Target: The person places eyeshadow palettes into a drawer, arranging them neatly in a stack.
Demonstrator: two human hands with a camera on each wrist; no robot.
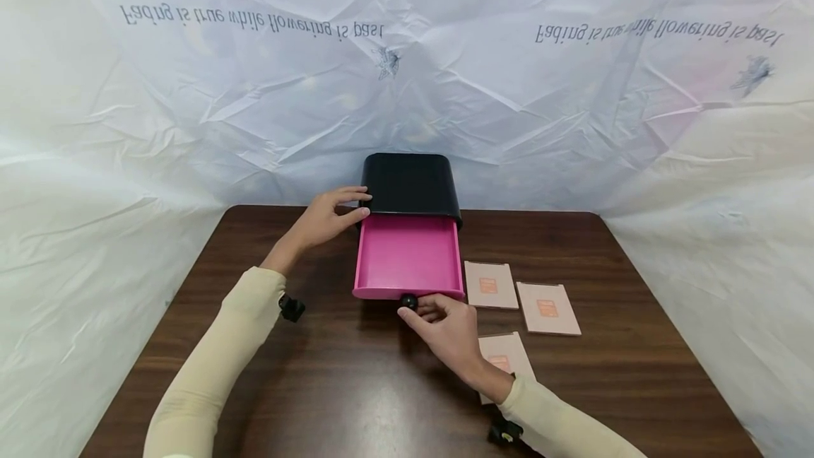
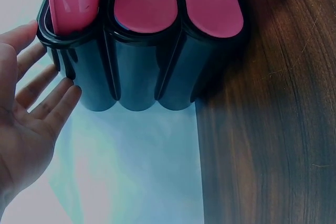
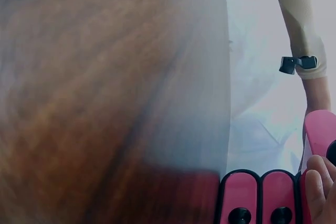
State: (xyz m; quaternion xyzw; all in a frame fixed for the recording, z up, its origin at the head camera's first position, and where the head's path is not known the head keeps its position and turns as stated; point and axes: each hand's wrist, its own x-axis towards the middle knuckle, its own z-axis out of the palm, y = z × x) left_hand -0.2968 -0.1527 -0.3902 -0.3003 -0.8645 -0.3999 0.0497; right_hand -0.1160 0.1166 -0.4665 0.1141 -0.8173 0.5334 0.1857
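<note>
1 drawer (image 1: pixel 407 256) stands pulled well out of the black case (image 1: pixel 411 188) at 12 o'clock on the counter (image 1: pixel 318 373). Right hand (image 1: pixel 445 327) pinches its knob (image 1: pixel 408 300); left hand (image 1: pixel 327 218), fingers straight, steadies the case. 3 cards (image 1: pixel 488 285) lie outside at 3 o'clock, not yet stowed.

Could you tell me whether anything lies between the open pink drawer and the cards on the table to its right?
Nothing visible does. The pink drawer is pulled out and looks empty; the right hand pinches its knob at the front. The nearest card lies beside the drawer's right wall, with bare table between them.
</note>
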